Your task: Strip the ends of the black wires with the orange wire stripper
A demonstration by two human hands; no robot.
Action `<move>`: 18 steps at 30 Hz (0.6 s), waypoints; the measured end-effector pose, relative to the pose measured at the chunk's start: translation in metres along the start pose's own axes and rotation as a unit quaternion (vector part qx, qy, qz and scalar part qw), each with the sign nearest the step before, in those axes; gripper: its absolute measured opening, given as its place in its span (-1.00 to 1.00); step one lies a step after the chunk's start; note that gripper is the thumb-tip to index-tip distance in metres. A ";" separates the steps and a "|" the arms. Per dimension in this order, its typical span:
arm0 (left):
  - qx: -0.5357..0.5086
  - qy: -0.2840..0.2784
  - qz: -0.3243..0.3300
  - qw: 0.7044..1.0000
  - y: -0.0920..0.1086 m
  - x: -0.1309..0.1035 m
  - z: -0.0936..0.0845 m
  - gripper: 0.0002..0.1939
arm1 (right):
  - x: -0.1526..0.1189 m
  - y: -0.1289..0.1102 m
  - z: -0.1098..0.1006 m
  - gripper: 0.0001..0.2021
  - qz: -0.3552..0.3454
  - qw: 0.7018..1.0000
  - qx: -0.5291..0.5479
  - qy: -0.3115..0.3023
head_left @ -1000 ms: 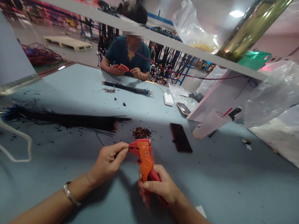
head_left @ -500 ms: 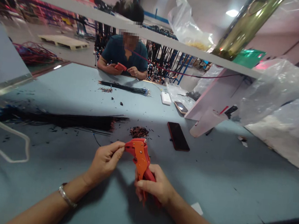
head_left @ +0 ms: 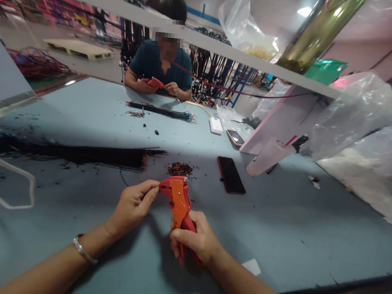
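Note:
My right hand (head_left: 196, 237) is wrapped round the handles of a red and orange wire stripper (head_left: 180, 201). The tool's jaw points left and meets the fingertips of my left hand (head_left: 135, 206). Those fingers are pinched on a thin black wire (head_left: 122, 178), whose loose end shows behind the hand; the part at the jaw is hidden. Just beyond the stripper lies a heap of short black and copper-coloured offcuts (head_left: 180, 168). A long bundle of black wires (head_left: 87, 153) stretches across the table to the left.
Right of the heap lie a dark phone (head_left: 231, 175) and a plastic cup (head_left: 269, 158) with a straw. A white cord loop (head_left: 32, 186) is at left. Across the table (head_left: 298, 240), a person (head_left: 159, 72) holds a red tool near a smaller wire bundle (head_left: 159, 111). Plastic bags (head_left: 361, 121) fill the right.
The whole view has shifted slightly, so things appear a little further up and left. My hands keep the same hold on the stripper and the wire.

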State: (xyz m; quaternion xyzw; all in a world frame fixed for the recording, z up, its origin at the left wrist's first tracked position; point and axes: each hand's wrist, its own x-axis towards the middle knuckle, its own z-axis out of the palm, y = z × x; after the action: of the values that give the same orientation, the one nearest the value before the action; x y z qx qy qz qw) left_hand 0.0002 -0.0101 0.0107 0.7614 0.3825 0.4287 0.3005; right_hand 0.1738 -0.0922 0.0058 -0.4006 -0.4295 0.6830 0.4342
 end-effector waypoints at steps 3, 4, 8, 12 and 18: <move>0.005 0.003 0.001 1.000 -0.003 0.000 0.000 -0.74 | 0.001 0.002 0.000 -0.75 0.008 1.000 0.006 -0.001; 0.006 0.003 0.001 1.000 -0.003 0.000 0.000 -0.74 | 0.001 0.002 0.000 -0.76 0.009 1.000 0.008 -0.002; 0.012 -0.001 -0.001 1.000 -0.002 0.000 0.000 -0.74 | 0.001 0.005 -0.001 -0.79 0.000 1.000 0.008 -0.003; 0.017 -0.002 -0.005 1.000 -0.001 0.000 0.000 -0.73 | 0.001 0.007 0.001 -0.78 0.003 1.000 0.013 0.003; 0.026 -0.005 -0.008 1.000 0.001 -0.001 -0.002 -0.72 | 0.002 0.005 0.000 -0.73 0.017 0.997 0.070 -0.020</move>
State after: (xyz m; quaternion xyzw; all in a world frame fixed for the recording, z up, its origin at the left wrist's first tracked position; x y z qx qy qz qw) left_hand -0.0014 -0.0113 0.0123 0.7682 0.3976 0.4123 0.2859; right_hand 0.1717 -0.0918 0.0004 -0.3630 -0.3827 0.7263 0.4408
